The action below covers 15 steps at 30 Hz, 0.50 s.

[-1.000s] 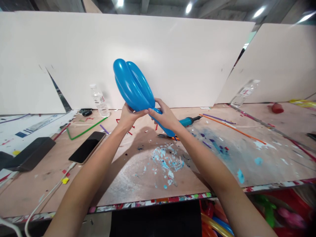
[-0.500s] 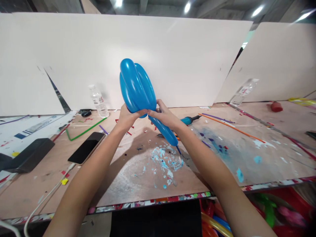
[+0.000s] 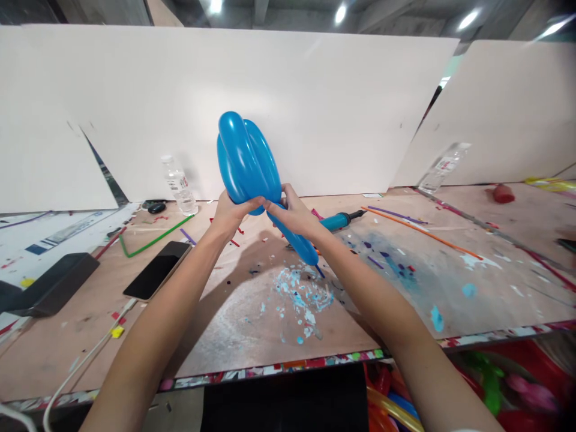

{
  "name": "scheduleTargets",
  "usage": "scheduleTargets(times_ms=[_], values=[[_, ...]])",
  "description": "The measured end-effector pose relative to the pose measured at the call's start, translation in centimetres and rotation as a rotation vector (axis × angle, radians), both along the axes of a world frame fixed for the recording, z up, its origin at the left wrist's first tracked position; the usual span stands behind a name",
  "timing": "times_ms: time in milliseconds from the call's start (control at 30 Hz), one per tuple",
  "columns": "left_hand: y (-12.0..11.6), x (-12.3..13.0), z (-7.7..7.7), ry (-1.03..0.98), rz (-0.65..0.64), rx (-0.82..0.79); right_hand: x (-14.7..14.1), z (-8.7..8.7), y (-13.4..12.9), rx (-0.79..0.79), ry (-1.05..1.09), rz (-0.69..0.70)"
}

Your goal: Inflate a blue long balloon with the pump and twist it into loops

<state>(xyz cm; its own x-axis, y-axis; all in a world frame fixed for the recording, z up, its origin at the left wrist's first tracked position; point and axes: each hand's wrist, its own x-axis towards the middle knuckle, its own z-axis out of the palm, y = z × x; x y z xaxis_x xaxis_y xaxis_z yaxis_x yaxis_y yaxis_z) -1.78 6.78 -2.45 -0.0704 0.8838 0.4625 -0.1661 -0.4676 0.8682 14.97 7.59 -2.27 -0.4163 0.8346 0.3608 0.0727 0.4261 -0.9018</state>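
A shiny blue twisting balloon [image 3: 247, 159], bent into several long loops bunched side by side, is held up above the table. From its lower end a straight section slants down to the right and finishes in a thin uninflated tip. My left hand [image 3: 231, 213] is closed around the base of the loops on the left, its thumb across the front. My right hand [image 3: 290, 210] grips the same base from the right, where the straight section begins. Both thumbs nearly meet at the joint. Most of the fingers are hidden behind the balloon.
On the table [image 3: 243, 336] lie a phone [image 3: 156, 270] on a cable, a black box [image 3: 60, 283], a blue balloon pump [image 3: 336, 221], and green [image 3: 157, 237] and orange [image 3: 423, 233] uninflated balloons. Water bottles [image 3: 179, 186] stand by the white panel [image 3: 315, 108]. Colourful balloons fill a red container lower right.
Both hands and the blue balloon have shifted slightly left; the balloon's top sits a little lower. The grip stays the same.
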Motion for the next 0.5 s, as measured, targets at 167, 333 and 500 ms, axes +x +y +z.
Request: scheduleTargets(times_ms=[167, 333, 500], values=[[-0.5, 0.2, 0.3, 0.048, 0.173, -0.024, -0.1, 0.1, -0.1, -0.038, 0.003, 0.0], [-0.3, -0.3, 0.4, 0.056, 0.178, -0.001, 0.2, 0.7, -0.5, -0.121, -0.051, 0.077], [0.2, -0.9, 0.3, 0.06, 0.29, 0.027, 0.7, 0.4, -0.2, -0.189, -0.123, 0.053]])
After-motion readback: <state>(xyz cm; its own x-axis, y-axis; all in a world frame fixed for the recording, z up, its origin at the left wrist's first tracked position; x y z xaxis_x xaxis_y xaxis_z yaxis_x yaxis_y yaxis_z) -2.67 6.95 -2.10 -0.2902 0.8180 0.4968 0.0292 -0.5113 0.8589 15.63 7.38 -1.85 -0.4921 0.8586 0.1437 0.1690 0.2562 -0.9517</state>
